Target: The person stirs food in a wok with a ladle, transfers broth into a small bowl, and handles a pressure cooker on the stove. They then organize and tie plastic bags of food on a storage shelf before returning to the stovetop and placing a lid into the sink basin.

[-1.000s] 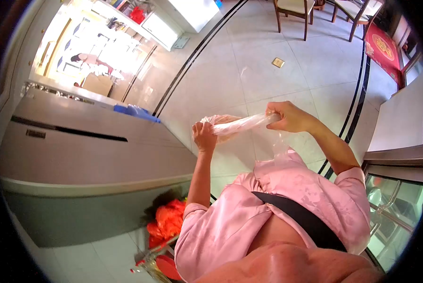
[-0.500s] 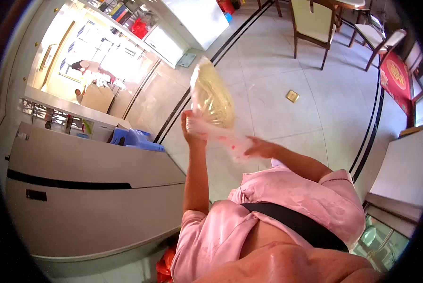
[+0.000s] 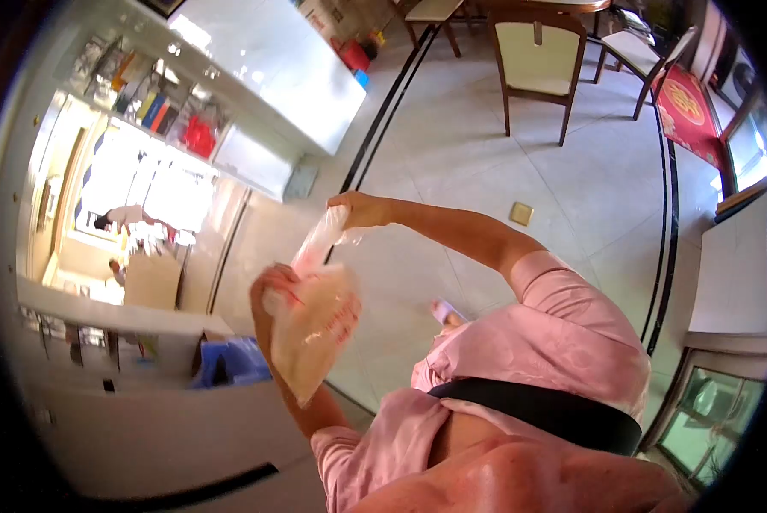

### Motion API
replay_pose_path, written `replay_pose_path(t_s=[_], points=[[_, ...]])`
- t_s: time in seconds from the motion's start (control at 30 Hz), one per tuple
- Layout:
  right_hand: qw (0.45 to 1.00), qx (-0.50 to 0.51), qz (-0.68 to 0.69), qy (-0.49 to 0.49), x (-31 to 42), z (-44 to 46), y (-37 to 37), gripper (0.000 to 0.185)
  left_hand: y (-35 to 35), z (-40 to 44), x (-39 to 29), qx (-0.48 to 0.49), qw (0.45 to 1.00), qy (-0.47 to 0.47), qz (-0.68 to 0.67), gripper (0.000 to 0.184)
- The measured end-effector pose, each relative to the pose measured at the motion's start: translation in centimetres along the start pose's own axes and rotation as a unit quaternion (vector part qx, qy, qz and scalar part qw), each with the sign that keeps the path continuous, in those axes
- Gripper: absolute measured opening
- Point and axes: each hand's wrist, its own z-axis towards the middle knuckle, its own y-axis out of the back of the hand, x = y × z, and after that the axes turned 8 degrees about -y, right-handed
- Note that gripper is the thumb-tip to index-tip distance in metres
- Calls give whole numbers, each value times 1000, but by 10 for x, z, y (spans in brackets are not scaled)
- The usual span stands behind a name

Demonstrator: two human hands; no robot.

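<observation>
A clear plastic bag [image 3: 317, 329] with red print and pale yellowish contents hangs tilted in front of me, left of the middle. My left hand [image 3: 272, 286] is closed round the bag's neck, just above the full part. Up and to the right, my right hand [image 3: 356, 210] grips the loose top end of the same bag. Between the two hands the plastic is stretched into a narrow band.
A grey cabinet-like surface [image 3: 170, 427] with a blue item [image 3: 234, 362] lies at lower left. Chairs [image 3: 537, 60] stand at the top, near a red mat [image 3: 689, 111]. Two people [image 3: 131, 215] are far off at left. A small gold square [image 3: 521, 214] is on the floor.
Both hands have moved left, the right one also upward. The bag's full part has swung from above my left hand to below it. The view has shifted.
</observation>
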Motion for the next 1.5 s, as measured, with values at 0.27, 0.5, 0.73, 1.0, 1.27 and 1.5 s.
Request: replay_pose_path(t_s=[0.27, 0.5, 0.73, 1.0, 1.27, 1.5], points=[[974, -144, -49, -167, -12, 91, 61, 43, 23, 108, 148, 120, 839, -134, 514, 8], [899, -369, -185, -145, -61, 126, 139, 48, -2, 230, 218, 41, 863, -222, 451, 28], [895, -260, -361, -18, -79, 139, 228, 39, -32, 314, 292, -205, 868, 387, -236, 29], [914, -230, -335, -15, -66, 171, 257, 31, -5, 366, 398, -170, 857, 273, -402, 21], [879, -262, -357, 176, -80, 247, 318, 31, -3, 457, 376, -292, 896, 186, -277, 40], [887, -399, -231, 29, -85, 333, 383, 29, 19, 562, 404, -325, 920, 147, -164, 38]])
